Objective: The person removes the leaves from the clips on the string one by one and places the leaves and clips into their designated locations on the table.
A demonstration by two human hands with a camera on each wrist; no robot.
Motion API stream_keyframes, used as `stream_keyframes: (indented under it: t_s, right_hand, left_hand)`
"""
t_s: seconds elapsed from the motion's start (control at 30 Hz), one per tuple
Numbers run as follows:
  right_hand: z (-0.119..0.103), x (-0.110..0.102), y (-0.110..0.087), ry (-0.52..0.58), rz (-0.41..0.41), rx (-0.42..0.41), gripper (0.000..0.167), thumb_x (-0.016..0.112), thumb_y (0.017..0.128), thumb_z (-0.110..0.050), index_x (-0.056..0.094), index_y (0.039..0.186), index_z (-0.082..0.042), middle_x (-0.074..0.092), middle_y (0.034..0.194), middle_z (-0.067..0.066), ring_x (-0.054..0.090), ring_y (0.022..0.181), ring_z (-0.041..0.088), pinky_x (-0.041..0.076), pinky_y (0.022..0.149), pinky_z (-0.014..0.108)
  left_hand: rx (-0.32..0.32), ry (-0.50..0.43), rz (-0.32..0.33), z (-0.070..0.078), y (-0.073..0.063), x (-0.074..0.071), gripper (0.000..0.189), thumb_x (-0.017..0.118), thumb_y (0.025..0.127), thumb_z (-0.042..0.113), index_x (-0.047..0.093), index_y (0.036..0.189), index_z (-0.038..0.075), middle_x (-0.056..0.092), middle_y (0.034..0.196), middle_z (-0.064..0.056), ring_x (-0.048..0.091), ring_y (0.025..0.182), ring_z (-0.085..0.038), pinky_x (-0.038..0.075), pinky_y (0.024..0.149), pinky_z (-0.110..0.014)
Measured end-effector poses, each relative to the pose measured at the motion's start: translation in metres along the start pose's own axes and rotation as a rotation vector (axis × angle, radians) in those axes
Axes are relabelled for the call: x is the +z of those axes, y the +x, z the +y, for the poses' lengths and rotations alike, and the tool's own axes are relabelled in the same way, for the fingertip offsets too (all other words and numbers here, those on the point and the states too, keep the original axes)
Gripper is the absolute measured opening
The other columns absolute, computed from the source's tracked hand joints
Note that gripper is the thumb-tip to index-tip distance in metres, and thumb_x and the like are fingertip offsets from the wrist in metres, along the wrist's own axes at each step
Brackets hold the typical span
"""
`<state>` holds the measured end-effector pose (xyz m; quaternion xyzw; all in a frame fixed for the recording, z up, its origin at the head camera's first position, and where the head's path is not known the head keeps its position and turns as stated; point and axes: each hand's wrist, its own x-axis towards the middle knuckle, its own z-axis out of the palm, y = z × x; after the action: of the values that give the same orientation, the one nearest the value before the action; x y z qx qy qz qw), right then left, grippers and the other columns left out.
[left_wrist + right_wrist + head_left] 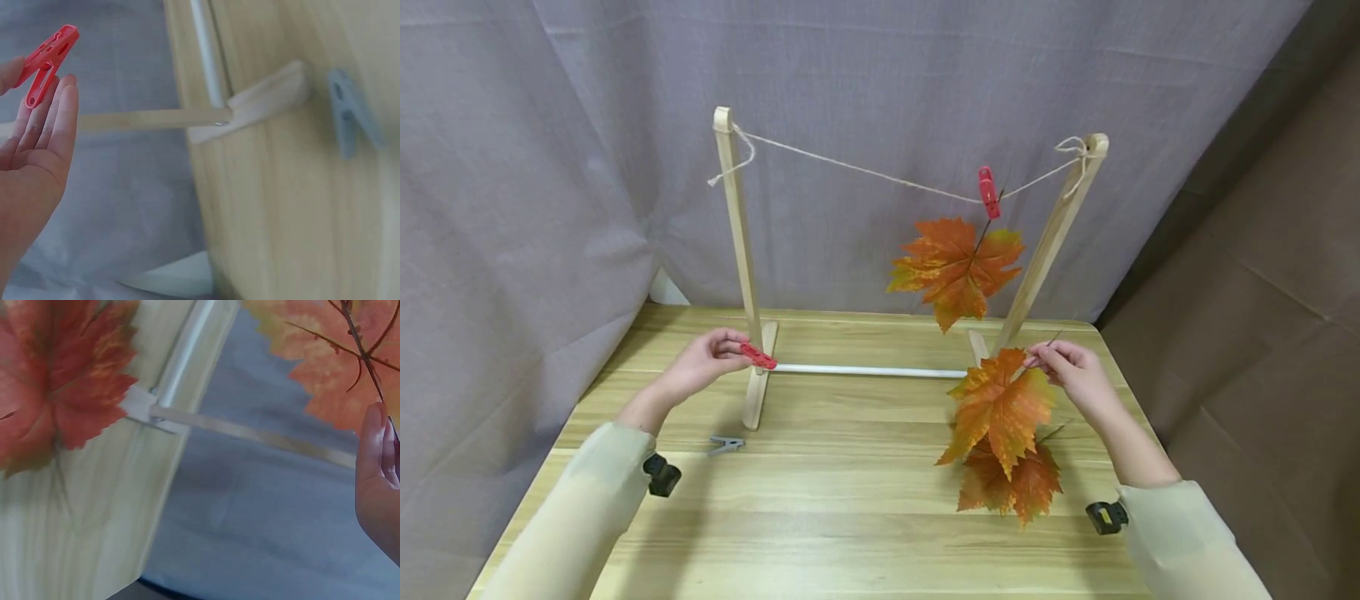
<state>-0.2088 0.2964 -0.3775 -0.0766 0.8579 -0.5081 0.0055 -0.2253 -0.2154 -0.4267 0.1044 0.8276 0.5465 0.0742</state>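
My left hand pinches a red clothespin between thumb and fingers, in front of the left post. In the left wrist view that red clothespin sits at the fingertips with its jaws together. My right hand pinches the thin stem of an orange maple leaf, which hangs down to the left of the fingers. In the right wrist view the held leaf shows its dark veins. A second, redder leaf lies on the table below, partly hidden by the held one in the head view.
A string spans two wooden posts, sagging toward the right. On it a red clothespin holds an orange leaf by its stem. A white rod joins the posts low down. A grey clothespin lies on the wooden table.
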Motion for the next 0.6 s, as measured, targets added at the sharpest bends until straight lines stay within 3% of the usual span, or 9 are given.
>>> stream_keyframes:
  t_s: [0.27,0.47,0.6]
  right_hand:
    - [0.028,-0.012,-0.01,0.091,-0.029,0.063,0.021,0.039,0.101,-0.024,0.06,0.1,-0.02,0.065,0.084,-0.022,0.057,0.081,-0.007,0.043,0.065,0.014]
    - [0.046,-0.013,-0.011,0.114,-0.032,0.107,0.02,0.038,0.102,-0.023,0.053,0.11,-0.012,0.065,0.085,-0.021,0.058,0.085,-0.008,0.046,0.075,0.009]
    - [0.055,-0.013,-0.011,0.12,-0.022,0.123,0.018,0.039,0.101,-0.02,0.05,0.108,-0.009,0.065,0.082,-0.02,0.059,0.085,-0.006,0.046,0.076,0.008]
  left_hand:
    - [-0.035,0.007,-0.005,-0.024,-0.011,-0.004,0.038,0.061,0.088,0.008,0.048,0.116,-0.013,0.065,0.1,-0.016,0.058,0.081,0.005,0.049,0.075,-0.014]
    - [-0.05,0.007,-0.001,-0.043,-0.017,-0.005,0.038,0.062,0.088,0.008,0.048,0.116,-0.013,0.065,0.101,-0.019,0.058,0.08,0.004,0.05,0.075,-0.015]
    - [-0.086,0.027,0.0,-0.054,-0.021,-0.005,0.041,0.063,0.087,0.011,0.047,0.117,-0.012,0.063,0.105,-0.022,0.057,0.082,0.004,0.049,0.075,-0.016]
